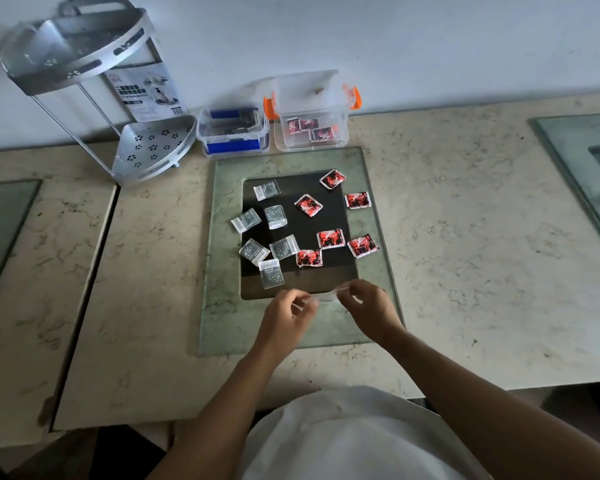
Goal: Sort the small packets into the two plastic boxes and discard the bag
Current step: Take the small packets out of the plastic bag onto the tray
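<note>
Glass plate (291, 341), on the stone counter (465, 271), taken as landmark.

On the plate's dark centre:
- Clear packets, six (246, 219): grouped on its left half, one lapping over the dark patch's left edge.
- Red packets, six (308, 204): scattered on its right half, two lying over the dark patch's right edge.

Behind the plate, against the wall:
- Box with blue clips (232, 131), one, on the left; contents dark and blue, not clearly readable.
- Box with orange clips (310, 123), one, on the right, lid up; three red packets inside.
- Metal corner rack (118, 98), one, further left.

At the plate's near edge:
- My left hand (286, 315) and my right hand (369, 306), close together, both pinching one clear bag (323, 297) stretched between them.
</note>
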### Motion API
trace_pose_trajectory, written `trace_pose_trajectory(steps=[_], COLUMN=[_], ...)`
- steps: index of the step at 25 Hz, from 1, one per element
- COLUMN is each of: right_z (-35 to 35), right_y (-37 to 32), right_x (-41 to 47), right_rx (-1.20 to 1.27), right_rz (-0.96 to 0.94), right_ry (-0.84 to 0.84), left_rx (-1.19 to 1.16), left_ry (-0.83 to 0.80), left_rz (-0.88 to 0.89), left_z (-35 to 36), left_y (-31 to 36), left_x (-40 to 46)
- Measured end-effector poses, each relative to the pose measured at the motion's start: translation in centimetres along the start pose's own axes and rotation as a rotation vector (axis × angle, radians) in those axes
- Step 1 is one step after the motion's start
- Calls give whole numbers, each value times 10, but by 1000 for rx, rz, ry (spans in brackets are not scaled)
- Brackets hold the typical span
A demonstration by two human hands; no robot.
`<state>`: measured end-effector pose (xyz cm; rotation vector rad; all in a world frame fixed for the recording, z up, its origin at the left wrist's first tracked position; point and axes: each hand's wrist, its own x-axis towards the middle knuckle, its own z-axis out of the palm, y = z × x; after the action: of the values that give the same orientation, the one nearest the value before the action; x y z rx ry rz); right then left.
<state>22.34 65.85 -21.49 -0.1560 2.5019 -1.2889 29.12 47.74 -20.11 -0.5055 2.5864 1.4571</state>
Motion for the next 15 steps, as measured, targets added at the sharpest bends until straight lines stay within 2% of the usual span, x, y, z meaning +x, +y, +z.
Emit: trace_pose_trajectory(steps=[5,8,11,15], right_z=[9,18,21,22], right_y=[-3,-7,-15,-24], right_x=[0,-6,-18,-30], right_rx=[111,162,217,134], right_rz=[137,226,259,218], right_ry=[109,179,79,4], left_rx=[7,-47,-105,-98], left_ry=[-14,62,121,146], left_rz=[-5,-51,-91,-59], left_z=[11,21,26,28], left_y=[3,6,5,7], left_x=[-13,-21,-26,-28])
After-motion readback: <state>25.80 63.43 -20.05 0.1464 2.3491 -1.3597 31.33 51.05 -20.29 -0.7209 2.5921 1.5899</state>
